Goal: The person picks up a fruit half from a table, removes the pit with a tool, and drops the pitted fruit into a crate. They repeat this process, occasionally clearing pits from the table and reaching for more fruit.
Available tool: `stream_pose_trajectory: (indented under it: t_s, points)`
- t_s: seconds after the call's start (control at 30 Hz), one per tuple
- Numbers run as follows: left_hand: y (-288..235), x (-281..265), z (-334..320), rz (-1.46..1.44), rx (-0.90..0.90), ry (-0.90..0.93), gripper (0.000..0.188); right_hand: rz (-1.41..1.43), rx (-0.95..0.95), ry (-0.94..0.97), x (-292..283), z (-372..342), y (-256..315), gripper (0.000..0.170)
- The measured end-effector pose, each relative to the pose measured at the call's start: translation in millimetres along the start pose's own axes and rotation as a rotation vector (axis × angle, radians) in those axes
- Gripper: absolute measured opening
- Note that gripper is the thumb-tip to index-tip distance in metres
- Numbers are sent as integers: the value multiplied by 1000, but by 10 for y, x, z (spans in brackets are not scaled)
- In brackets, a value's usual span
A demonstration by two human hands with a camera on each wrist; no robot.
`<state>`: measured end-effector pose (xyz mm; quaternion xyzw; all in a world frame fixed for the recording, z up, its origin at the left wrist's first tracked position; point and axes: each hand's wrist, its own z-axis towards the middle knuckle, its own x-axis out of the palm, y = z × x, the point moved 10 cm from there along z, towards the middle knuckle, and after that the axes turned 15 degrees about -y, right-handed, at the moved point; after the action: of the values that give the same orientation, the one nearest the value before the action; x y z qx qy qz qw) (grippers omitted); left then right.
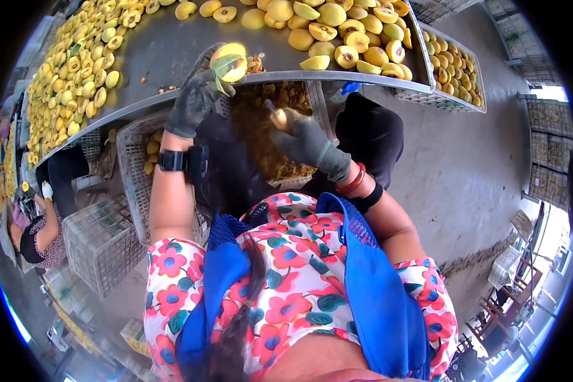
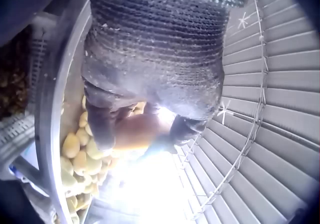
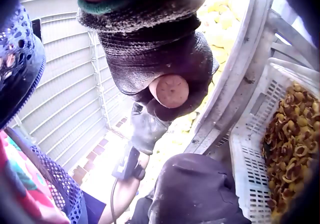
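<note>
Yellow fruit w/ a leaf against it is held in the L hand, by the near edge of the metal surface; can't tell if it's cut. R hand, apart from L, grips a small knife, clear of the fruit. Prob. done: halves spread at L, scraps in the crate below. Prob. left: pile at far R, halves mixed w/ some seemingly whole.
</note>
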<state>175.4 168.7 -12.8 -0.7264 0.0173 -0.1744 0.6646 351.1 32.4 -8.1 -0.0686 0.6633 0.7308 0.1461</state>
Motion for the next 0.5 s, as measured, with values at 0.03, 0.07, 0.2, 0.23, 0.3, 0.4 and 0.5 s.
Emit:
stream_pose_trajectory:
  t_s: [0.03,0.07,0.2,0.23,0.3,0.4,0.5]
  points:
    - [-48,134,-89,64,62,5,44,13,20,4,-5,25,64,18]
    - [-53,263,-185,16,43,4,46,34,-77,-41,-53,45,215,16]
    - [-298,792,-578,-126,-12,-1,48,5,-41,-117,-155,71,388,29]
    - [-313,861,-601,-122,29,2,50,24,-61,-179,-229,66,496,28]
    - [-345,953,-641,-111,110,14,53,61,-102,-308,-357,38,636,26]
    - [-453,1061,-713,210,297,18,56,128,-190,-506,-524,36,725,28]
    - [-545,1181,-807,213,355,21,56,174,-45,-473,-477,84,539,30]
